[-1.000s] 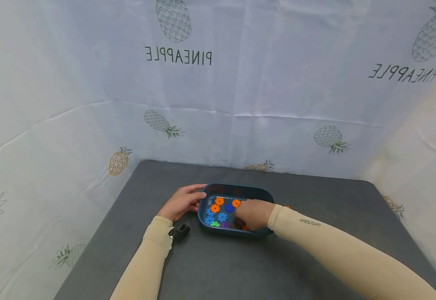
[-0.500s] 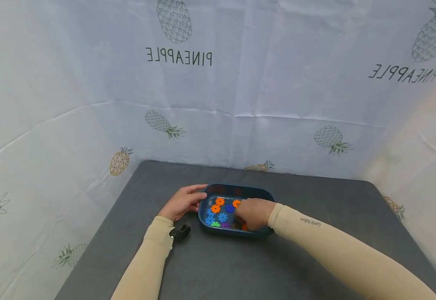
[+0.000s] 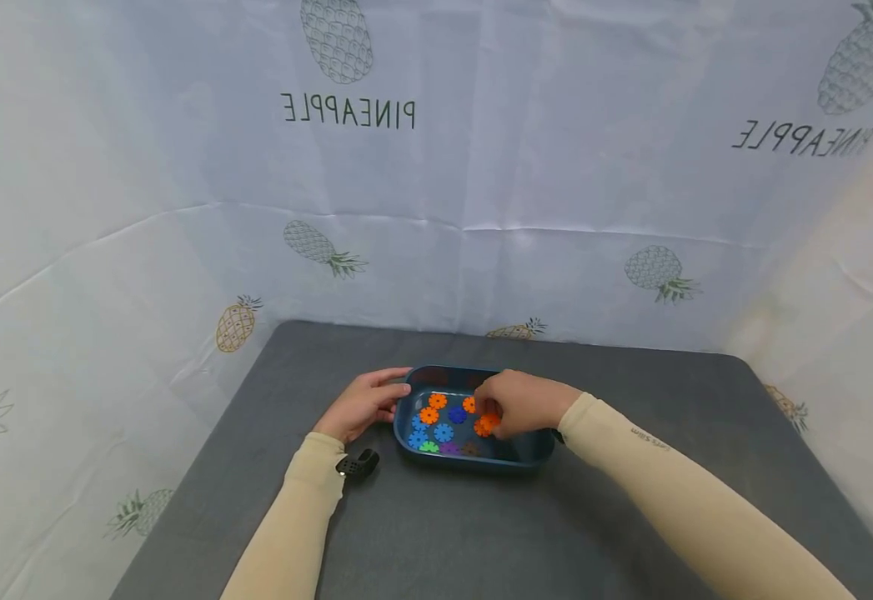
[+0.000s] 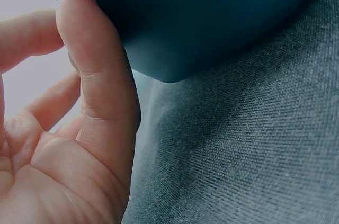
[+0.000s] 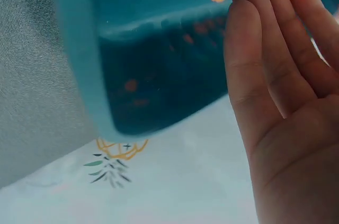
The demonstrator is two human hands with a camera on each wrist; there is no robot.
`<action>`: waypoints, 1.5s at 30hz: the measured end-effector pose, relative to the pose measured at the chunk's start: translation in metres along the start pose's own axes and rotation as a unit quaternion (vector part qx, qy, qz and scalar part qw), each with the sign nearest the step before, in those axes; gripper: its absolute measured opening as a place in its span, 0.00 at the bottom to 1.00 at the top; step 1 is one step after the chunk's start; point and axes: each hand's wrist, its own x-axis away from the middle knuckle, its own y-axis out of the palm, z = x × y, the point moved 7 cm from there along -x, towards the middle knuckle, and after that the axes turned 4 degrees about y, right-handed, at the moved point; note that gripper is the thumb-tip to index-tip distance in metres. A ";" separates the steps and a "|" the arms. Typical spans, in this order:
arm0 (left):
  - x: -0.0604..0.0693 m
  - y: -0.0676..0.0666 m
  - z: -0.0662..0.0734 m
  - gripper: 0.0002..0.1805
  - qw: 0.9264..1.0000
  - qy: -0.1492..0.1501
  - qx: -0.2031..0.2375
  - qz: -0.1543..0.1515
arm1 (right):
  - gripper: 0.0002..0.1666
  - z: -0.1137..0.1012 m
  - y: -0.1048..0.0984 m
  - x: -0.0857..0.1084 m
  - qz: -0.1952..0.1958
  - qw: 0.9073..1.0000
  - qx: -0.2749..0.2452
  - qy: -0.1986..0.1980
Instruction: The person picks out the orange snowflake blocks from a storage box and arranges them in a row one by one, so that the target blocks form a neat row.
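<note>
Cloth (image 3: 91,150): white, printed with pineapples, hanging along the left, far and right sides of the desk (image 3: 406,542), probably as a backdrop.
Left sleeve (image 3: 293,508): pale, reaching in from the near side, with a black strap (image 3: 361,463) at the wrist; its use is not clear.
Left hand (image 3: 357,406): holds the left end of the tray (image 3: 474,467), thumb at the rim, the other fingers parted from one another by the outer wall; this grip seems meant to stop the tray sliding.
Tray: dark blue, upright, in the middle of the desk towards the far side; its raised walls presumably keep the loose pieces from scattering.
Left discs: two orange discs (image 3: 438,401) on the far side, light blue discs (image 3: 444,432) nearer, and a green disc (image 3: 428,447) by the near wall.
Middle discs: a dark blue disc (image 3: 457,414), with a purple disc (image 3: 450,447) and a brown disc (image 3: 469,448) along the near wall.
Right hand (image 3: 522,400): thumb and fingertips together on a pinched orange disc (image 3: 490,422) inside the tray's outline; fingertips likely suit so small a piece. Another orange one lies just beside it.
Right sleeve (image 3: 676,475): pale, lettered, coming from the near right.
</note>
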 end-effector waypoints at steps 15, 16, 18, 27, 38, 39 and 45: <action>0.001 0.001 0.002 0.31 1.000 0.007 -0.007 -0.007 | 0.15 0.032 -0.017 0.035 0.108 0.981 -0.159 0.008; 0.002 0.001 0.002 0.31 1.000 0.007 -0.008 -0.008 | 0.15 0.034 -0.016 0.037 0.112 0.979 -0.169 0.008; 0.001 0.001 0.000 0.31 1.000 0.006 -0.007 -0.009 | 0.15 0.037 -0.015 0.040 0.120 0.975 -0.186 0.010; 0.002 -0.001 -0.003 0.32 1.000 0.000 -0.011 -0.007 | 0.18 0.064 -0.007 0.050 0.173 0.950 -0.258 0.036; 0.002 -0.003 -0.005 0.34 1.000 0.000 -0.011 -0.015 | 0.24 0.115 0.007 0.094 0.252 0.909 -0.319 0.091; 0.002 -0.003 -0.005 0.34 1.000 0.000 -0.011 -0.015 | 0.24 0.121 0.010 0.099 0.257 0.907 -0.317 0.101; 0.000 -0.002 -0.002 0.34 1.000 0.002 -0.011 -0.021 | 0.22 0.154 0.022 0.121 0.277 0.903 -0.284 0.167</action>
